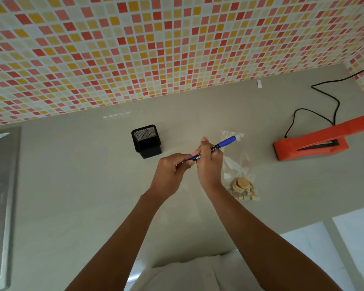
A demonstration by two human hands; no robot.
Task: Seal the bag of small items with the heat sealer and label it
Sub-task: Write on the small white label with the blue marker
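Two bare forearms reach out over the grey desk. The right hand has its grip closed around a blue marker, while the left hand pinches the marker's near end. Just right of the hands lies the clear bag of small wooden pieces. Toward the desk's right edge sits the orange heat sealer; a black mesh holder stands behind the hands.

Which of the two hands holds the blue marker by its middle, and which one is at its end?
The right hand wraps the blue marker by its middle. The left hand only pinches its lower end.
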